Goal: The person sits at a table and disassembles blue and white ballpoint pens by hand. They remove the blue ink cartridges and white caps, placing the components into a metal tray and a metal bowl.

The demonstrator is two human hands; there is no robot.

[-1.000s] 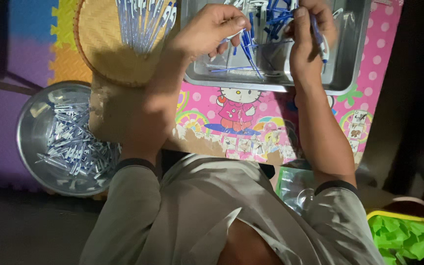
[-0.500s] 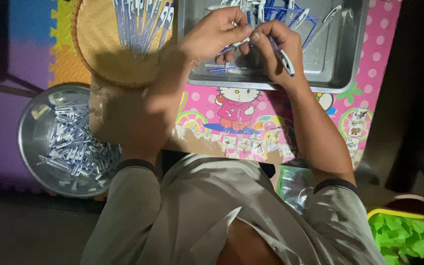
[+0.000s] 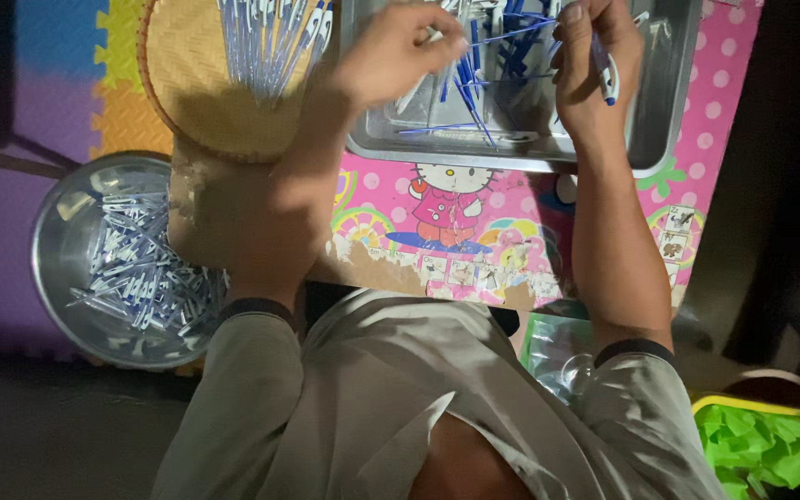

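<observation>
One pen (image 3: pixel 606 67) upright in right hand (image 3: pixel 594 65)

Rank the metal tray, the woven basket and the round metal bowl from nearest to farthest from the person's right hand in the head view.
1. Metal tray: directly under the right hand.
2. Woven basket: to the left, beyond the left hand.
3. Round metal bowl: far lower left, on the floor mat.

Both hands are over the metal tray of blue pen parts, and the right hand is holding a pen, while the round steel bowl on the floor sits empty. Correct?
Not quite: the steel bowl is not empty; the head view shows a heap of clear pen pieces in it. The rest holds: both hands are over the metal tray, the right hand holding a pen.
</observation>
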